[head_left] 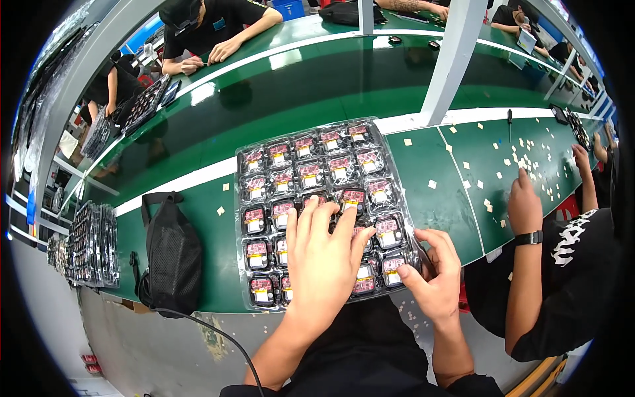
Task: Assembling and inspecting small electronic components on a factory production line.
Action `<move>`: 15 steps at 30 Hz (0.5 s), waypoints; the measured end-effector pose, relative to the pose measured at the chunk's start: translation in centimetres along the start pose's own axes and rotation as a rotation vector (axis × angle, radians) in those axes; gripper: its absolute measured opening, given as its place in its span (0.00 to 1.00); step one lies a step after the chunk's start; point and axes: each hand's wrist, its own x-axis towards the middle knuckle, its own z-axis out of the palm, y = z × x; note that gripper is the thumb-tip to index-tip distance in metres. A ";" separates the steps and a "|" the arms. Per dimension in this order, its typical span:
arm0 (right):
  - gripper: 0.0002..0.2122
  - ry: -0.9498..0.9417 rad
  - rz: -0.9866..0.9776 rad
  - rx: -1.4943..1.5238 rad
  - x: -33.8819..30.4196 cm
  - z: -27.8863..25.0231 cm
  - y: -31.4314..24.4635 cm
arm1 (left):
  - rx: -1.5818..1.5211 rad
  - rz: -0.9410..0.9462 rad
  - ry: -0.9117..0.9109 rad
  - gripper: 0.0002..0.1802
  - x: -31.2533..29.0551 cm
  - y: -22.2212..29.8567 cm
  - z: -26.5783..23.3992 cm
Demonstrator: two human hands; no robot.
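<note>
A clear plastic tray (243, 225) lies on the green table before me, its rows of pockets filled with small black square cases. The cases show red boards, white blocks and yellow strips inside. My left hand (322, 264) is spread open over the tray's middle, fingertips on or just above the cases; one case (352, 198) sits tilted by its fingers. Beside the tray's right edge is my right hand (433, 274), thumb and curved fingers apart. Its thumb reaches over the lower right case (393, 270). The palm hides part of the tray edge and something dark there.
A black bag (173, 255) lies left of the tray, with stacked trays (92, 245) beyond it. Small pale squares (522, 162) and a screwdriver (509, 118) lie to the right, near a co-worker's hand (524, 205). A white post (456, 63) rises behind; another person (215, 33) works across.
</note>
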 end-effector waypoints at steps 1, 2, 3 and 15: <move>0.28 0.001 0.001 -0.002 -0.1 0.1 0.0 | -0.002 0.001 0.000 0.22 -0.2 0.2 0.1; 0.28 0.015 0.001 -0.016 -0.2 0.1 -0.1 | 0.013 0.017 -0.009 0.21 -0.3 0.5 0.3; 0.27 0.030 0.001 -0.031 -0.2 0.1 -0.3 | 0.028 0.034 -0.017 0.21 -0.3 0.7 0.4; 0.25 0.012 -0.059 -0.091 -0.1 0.3 -0.3 | 0.023 0.027 -0.013 0.10 0.9 0.1 -0.4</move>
